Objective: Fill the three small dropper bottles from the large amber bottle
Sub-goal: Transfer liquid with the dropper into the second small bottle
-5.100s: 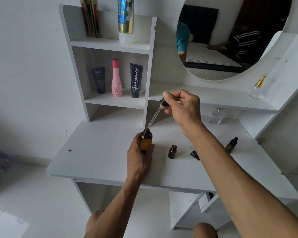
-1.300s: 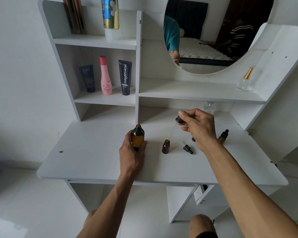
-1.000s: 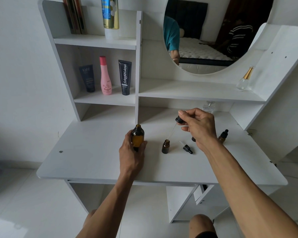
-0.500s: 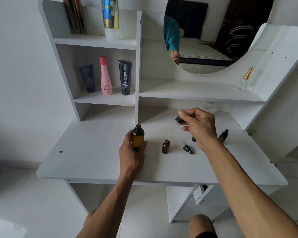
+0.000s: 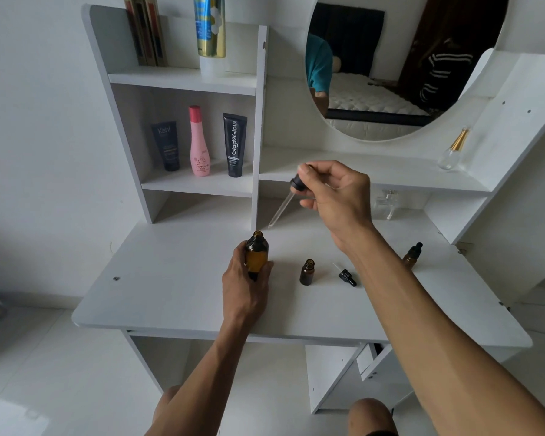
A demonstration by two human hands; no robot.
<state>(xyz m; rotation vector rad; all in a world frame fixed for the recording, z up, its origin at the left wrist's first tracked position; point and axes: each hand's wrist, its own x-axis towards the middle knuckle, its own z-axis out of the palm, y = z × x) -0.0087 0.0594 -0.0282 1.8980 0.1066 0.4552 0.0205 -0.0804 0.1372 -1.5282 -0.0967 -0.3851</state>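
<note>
My left hand (image 5: pixel 244 287) grips the large amber bottle (image 5: pixel 256 253), which stands upright and uncapped on the white desk (image 5: pixel 170 287). My right hand (image 5: pixel 337 196) pinches the black bulb of a long glass dropper (image 5: pixel 285 201); its tip hangs just above and to the right of the big bottle's mouth. One small amber bottle (image 5: pixel 307 272) stands open at mid-desk. A small black dropper cap (image 5: pixel 346 276) lies beside it. Another small bottle (image 5: pixel 411 255) with its cap on shows past my right forearm. A third small bottle is not visible.
Shelves behind hold a dark tube (image 5: pixel 166 145), a pink bottle (image 5: pixel 199 141) and a black tube (image 5: pixel 235 144). A clear perfume bottle (image 5: pixel 385 204) stands at the desk's back, a gold-capped one (image 5: pixel 452 151) on the shelf under the round mirror (image 5: pixel 390 67).
My right hand has lifted the long dropper away from the small open bottle and carried it up and left to above the large bottle's mouth. My left hand keeps its grip.
</note>
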